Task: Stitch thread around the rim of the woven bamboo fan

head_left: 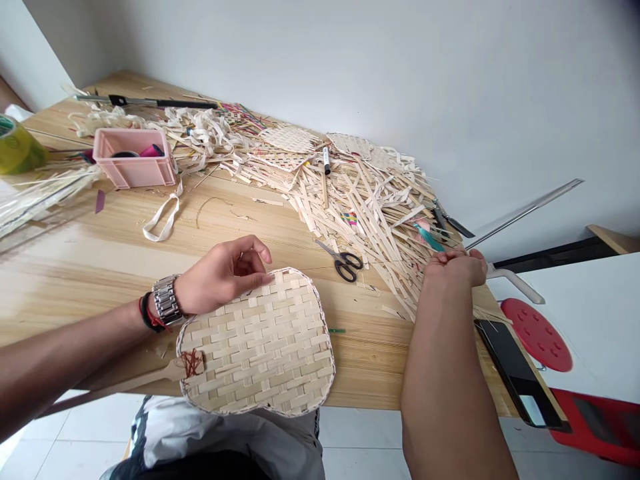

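A woven bamboo-strip fan (260, 347) lies over the table's front edge, with a braided rim and a wooden handle (120, 385) bound on by reddish-brown thread. My left hand (227, 277) is at the fan's upper rim, thumb on the weave and fingers curled around the edge. Far to the right, my right hand (456, 267) is raised with its fingers pinched together. Whatever it holds is too fine or too hidden to make out. Black-handled scissors (345, 263) lie on the table between the two hands.
A heap of bamboo strips (370, 220) with other woven pieces runs along the wall. A pink basket (135, 163), a white ribbon loop (164, 217) and a tape roll (20, 150) sit left. A phone (520, 373) and red stool (537, 333) are at right.
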Action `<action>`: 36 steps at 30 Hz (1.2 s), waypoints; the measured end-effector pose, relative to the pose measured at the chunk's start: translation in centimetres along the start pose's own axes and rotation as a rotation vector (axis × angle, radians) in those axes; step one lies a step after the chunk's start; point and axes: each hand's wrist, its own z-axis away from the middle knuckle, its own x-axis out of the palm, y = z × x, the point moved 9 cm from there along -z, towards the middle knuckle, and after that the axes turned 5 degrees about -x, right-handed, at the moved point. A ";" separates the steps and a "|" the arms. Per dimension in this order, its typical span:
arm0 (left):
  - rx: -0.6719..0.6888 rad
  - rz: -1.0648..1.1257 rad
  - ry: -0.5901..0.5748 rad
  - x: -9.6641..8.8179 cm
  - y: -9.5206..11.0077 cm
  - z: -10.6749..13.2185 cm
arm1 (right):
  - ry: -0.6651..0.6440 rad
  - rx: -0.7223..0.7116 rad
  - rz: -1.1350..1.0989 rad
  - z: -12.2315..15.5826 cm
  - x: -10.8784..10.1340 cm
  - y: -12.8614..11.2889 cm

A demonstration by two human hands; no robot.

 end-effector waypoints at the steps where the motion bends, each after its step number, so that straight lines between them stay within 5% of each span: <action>1: 0.003 -0.001 0.003 0.0 0.0 0.0 | 0.051 -0.003 0.011 0.2 -0.3 -0.2; 4: 0.000 0.006 0.004 0.0 -0.1 -0.1 | 0.128 -0.023 0.032 1.6 0.2 -1.1; 7: -0.016 0.013 0.000 0.0 -0.4 -0.2 | 0.021 -0.086 0.045 3.9 3.6 -2.3; 13: -0.059 0.032 -0.057 0.2 -1.2 -0.4 | -0.443 -0.261 0.155 11.6 12.0 -4.8; 18: -0.133 0.007 -0.134 0.8 -1.7 -0.3 | -0.962 -0.210 0.268 18.5 16.4 -4.6; 22: -0.152 0.002 -0.141 0.9 -1.8 -0.2 | -1.156 -0.191 0.298 22.0 17.7 -4.5; 36: -0.242 0.001 -0.188 1.2 -2.5 -0.3 | -1.331 -0.038 0.223 26.0 18.6 -3.6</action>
